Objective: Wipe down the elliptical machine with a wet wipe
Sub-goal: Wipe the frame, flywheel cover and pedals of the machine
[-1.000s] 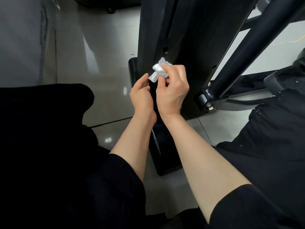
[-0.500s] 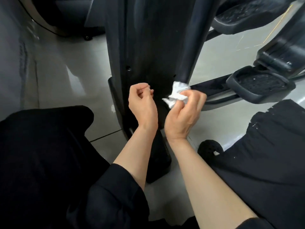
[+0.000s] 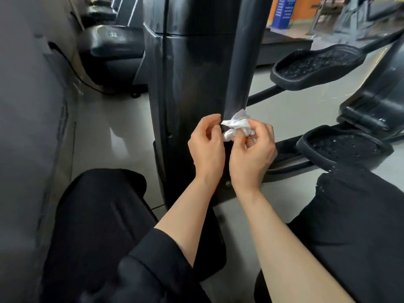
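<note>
The black elliptical machine's upright column (image 3: 192,88) fills the middle of the view, with streaks on its surface. In front of its lower part, a crumpled white wet wipe (image 3: 237,125) is held between both hands. My right hand (image 3: 251,156) grips the bulk of the wipe with curled fingers. My left hand (image 3: 206,149) pinches the wipe's left end with thumb and fingertips. The wipe sits just off the column's right edge.
Two black foot pedals (image 3: 317,66) (image 3: 343,147) stick out to the right of the column on dark rails. My knees in black trousers (image 3: 98,215) flank the column. A grey wall (image 3: 28,127) runs along the left, with another machine (image 3: 113,44) behind.
The view tilted up, showing more of the column and pedals. My left hand, empty half a second ago, has come over and now pinches the wipe my right hand holds.
</note>
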